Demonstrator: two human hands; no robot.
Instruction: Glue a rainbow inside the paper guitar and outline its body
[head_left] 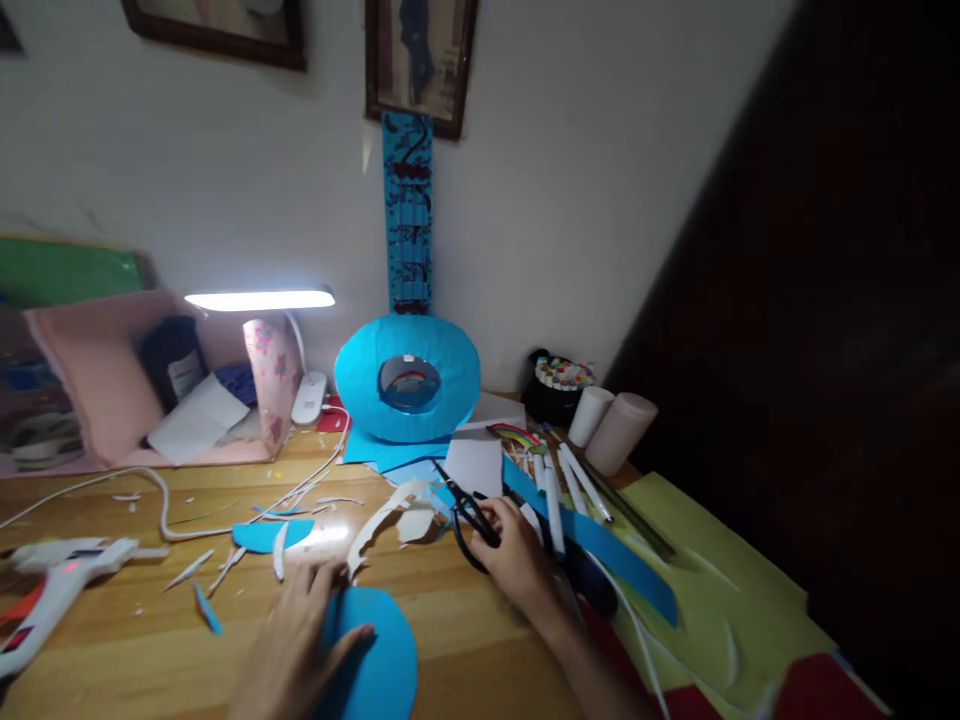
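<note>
Near the bottom middle, a rounded piece of blue paper (pixel 386 655) lies on the table. My left hand (pixel 304 630) rests at its left side, thumb spread over the paper and fingers reaching past its upper edge. Black scissors (pixel 469 508) are gripped in my right hand (pixel 514 560), their tips pointing up and left. Curved cream paper scraps (pixel 386 520) lie between my hands. Behind them a blue paper guitar shape (pixel 356 375) stands against the wall, its oval hole showing a small rainbow and its long neck patterned dark.
On the left are a glue gun (pixel 64 585), a white cable (pixel 169 525) and a lit lamp (pixel 259 299). White markers (pixel 553 505), a blue paper strip (pixel 630 565), two rolls (pixel 621 432) and yellow sheets (pixel 705 560) crowd the right. Paper offcuts (pixel 274 537) litter the table.
</note>
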